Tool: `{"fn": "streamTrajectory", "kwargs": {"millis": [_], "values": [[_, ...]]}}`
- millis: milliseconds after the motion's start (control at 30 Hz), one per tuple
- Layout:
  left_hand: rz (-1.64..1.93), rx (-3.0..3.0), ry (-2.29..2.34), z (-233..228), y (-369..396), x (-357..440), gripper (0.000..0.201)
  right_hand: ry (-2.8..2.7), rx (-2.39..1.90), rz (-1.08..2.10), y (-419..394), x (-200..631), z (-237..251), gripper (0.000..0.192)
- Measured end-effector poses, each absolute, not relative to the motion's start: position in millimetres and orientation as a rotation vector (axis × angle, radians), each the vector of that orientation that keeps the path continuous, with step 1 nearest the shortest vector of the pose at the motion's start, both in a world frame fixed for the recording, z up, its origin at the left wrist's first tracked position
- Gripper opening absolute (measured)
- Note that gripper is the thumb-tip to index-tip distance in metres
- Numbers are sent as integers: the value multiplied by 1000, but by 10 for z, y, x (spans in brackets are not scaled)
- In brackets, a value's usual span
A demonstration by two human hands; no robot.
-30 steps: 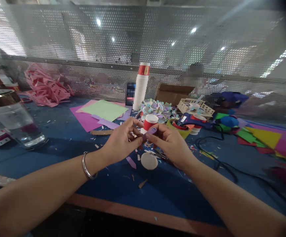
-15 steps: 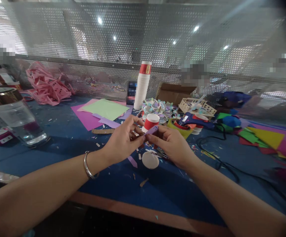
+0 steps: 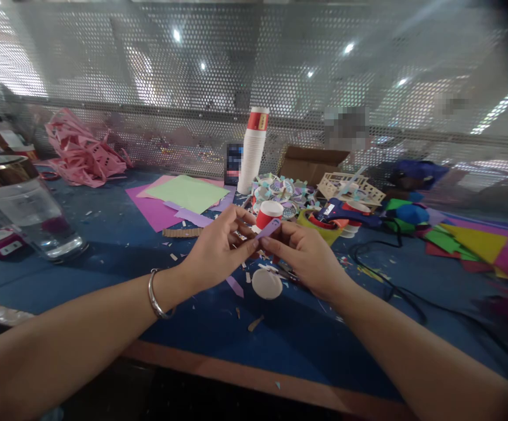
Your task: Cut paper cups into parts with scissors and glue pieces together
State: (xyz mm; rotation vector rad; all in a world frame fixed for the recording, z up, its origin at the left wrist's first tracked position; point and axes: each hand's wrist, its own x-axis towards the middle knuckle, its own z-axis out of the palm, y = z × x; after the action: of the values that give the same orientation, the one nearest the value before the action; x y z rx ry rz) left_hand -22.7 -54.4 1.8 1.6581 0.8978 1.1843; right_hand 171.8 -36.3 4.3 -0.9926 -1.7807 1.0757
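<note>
Left hand (image 3: 216, 250), right hand (image 3: 309, 252): both grips pinched closed on one purple strip (image 3: 270, 230); one red-and-white cup (image 3: 268, 216) stood beyond, twelve o'clock.

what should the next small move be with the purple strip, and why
Probably a light press along the lower end of the purple strip: the left grip and right grip meet there, thumbs close together, while the upper end, with its dark mark, shows above the thumbs, in front of the red-and-white cup.
</note>
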Motion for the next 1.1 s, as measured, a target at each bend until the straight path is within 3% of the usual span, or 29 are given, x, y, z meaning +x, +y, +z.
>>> {"fn": "streamTrajectory", "kwargs": {"millis": [367, 733, 1100], "values": [[1054, 1577, 926, 2, -496, -220, 20, -1824, -1047, 1027, -365, 1720, 31, 26], [1071, 1516, 914, -2, -481, -226, 20, -1794, -1008, 994, -363, 1709, 19, 26], [1266, 1997, 1084, -27, -461, -281, 25, -1793, -1048, 920, -351, 1721, 1, 28]]}}
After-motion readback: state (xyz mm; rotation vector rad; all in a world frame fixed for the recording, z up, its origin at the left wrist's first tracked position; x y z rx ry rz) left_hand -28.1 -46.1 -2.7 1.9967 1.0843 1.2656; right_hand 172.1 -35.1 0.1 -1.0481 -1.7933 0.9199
